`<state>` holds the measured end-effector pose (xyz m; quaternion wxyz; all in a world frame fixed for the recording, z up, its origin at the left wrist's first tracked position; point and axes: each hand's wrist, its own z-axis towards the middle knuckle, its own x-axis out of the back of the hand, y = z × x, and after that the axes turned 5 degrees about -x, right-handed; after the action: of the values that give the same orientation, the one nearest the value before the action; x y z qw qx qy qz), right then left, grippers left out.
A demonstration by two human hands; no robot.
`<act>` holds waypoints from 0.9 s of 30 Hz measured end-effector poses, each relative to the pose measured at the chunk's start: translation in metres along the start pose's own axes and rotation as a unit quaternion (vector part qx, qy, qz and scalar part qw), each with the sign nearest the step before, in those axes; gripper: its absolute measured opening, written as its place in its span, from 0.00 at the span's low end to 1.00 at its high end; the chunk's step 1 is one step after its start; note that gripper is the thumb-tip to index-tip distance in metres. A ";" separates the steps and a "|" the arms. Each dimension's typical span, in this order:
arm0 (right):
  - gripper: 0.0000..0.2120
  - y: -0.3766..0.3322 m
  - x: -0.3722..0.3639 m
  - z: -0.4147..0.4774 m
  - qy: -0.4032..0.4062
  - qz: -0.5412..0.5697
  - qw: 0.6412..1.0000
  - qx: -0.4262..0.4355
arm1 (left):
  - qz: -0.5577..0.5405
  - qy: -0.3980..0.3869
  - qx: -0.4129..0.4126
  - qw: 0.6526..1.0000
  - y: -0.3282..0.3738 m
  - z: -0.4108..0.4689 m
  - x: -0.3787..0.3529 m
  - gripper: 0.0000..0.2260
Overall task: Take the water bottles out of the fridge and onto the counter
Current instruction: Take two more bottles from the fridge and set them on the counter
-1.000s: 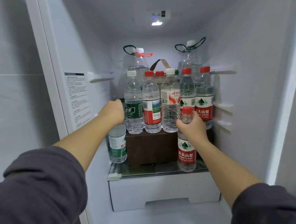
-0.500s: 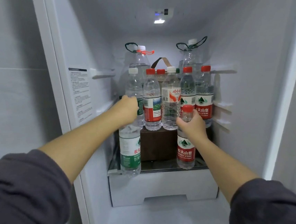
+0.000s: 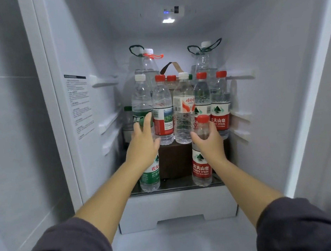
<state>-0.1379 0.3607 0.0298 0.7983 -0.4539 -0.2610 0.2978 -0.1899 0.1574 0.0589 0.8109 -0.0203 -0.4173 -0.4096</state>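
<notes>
Where the glass shelf [image 3: 176, 183] reaches its front edge, two water bottles stand upright. The right hand [image 3: 208, 143] curls round the shoulder of the red-label bottle [image 3: 201, 168], thumb left of the neck, fingers to the right. The left hand [image 3: 144, 145] has its fingers straight and spread (thumb out to the right), covering the top of the green-label bottle [image 3: 150, 175]; whether they touch cannot be told.

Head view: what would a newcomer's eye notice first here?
First, the crowd of water bottles standing on a dark box deep in the fridge. In front, the right hand wraps a red-label bottle on the glass shelf, and the left hand, fingers straight, hides a green-label bottle's top.
</notes>
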 end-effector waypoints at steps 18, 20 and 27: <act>0.28 0.052 0.003 -0.103 0.053 0.030 0.997 -0.037 | -0.278 0.031 0.153 0.948 -0.004 -0.113 -0.047 0.27; 0.28 0.063 0.009 -0.131 0.031 0.036 0.998 -0.051 | -0.312 0.002 0.162 0.936 -0.004 -0.137 -0.055 0.26; 0.27 0.118 0.016 -0.192 -0.032 -0.040 0.990 -0.128 | -0.316 -0.033 0.205 0.926 -0.016 -0.203 -0.098 0.27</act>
<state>-0.0230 0.3110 -0.1581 0.7360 -0.5317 -0.3407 0.2442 -0.0979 0.1338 -0.1464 0.6119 0.2652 -0.5036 -0.5493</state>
